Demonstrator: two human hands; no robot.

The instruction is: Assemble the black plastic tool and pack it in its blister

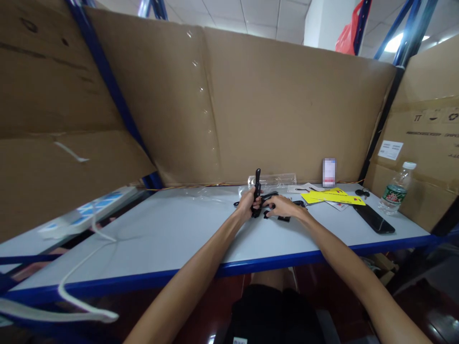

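Observation:
My left hand [248, 203] is closed round a slim black part [257, 184] that stands upright out of my fist, over the pale shelf top [172, 234]. My right hand [283, 206] lies just to its right, fingers curled on other small black parts [285, 218] resting on the shelf. Both hands almost touch. What exactly the right fingers pinch is too small to make out.
Clear plastic bags [276, 180] lie behind the hands. Yellow cards [332, 197], a dark phone [378, 220] and a water bottle [396, 188] sit to the right. A white power strip [89, 212] with its cable lies left. Cardboard walls enclose the shelf; a blue edge [272, 262] runs along the front.

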